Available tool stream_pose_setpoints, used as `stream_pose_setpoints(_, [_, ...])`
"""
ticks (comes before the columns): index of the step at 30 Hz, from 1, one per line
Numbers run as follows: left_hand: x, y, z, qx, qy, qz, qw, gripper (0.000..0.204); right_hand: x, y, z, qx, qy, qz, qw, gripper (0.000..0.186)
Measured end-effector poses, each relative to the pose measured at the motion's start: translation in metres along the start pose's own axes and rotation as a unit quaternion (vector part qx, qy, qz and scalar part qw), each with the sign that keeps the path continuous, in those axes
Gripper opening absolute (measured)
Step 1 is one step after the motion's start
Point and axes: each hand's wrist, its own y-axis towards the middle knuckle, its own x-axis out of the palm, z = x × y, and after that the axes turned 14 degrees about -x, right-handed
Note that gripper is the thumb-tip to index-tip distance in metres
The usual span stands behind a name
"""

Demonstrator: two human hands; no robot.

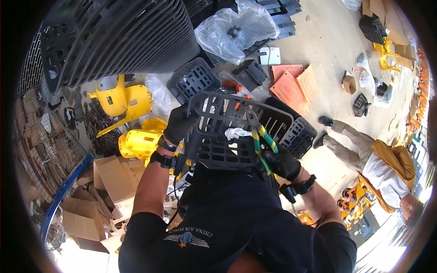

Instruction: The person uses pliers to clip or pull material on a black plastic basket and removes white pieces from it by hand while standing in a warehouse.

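A black plastic basket [195, 148] with slotted walls is in front of my body. My left hand [179, 123], in a black glove, grips its left rim. In my black-gloved right hand [283, 163] is a pair of pliers [268, 138] with green and yellow handles, their jaws pointing away from me over the basket's right side. The handles are spread apart. A crumpled white scrap [237, 133] shows inside the basket, left of the pliers. What the jaws touch, if anything, I cannot tell.
Beyond stand a tall stack of black slotted baskets [136, 41] and another small basket [193, 81]. Yellow plastic parts [136, 102] and cardboard boxes [84, 218] lie at left. Orange panels [291, 86] are on the floor ahead. A person [387, 166] is at right.
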Motion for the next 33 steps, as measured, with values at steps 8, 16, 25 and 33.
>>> stream_pose_setpoints(8, [-0.010,0.005,-0.017,-0.034,0.014,0.013,0.999,0.029,-0.016,0.018,0.008,-0.077,-0.231,-0.129,0.961,0.060])
stream_pose_setpoints(16, [-0.002,0.004,-0.019,-0.031,-0.043,0.004,0.999,0.030,-0.019,0.033,-0.022,-0.013,-0.074,-0.067,0.995,0.049])
stream_pose_setpoints(25, [0.016,-0.002,0.004,-0.009,-0.023,0.022,0.999,0.023,-0.002,0.038,-0.025,-0.009,-0.040,-0.029,0.999,0.046])
stream_pose_setpoints(33, [0.030,-0.008,0.018,-0.053,-0.095,0.035,0.993,0.018,-0.009,0.047,-0.007,-0.020,-0.048,-0.023,0.998,0.046])
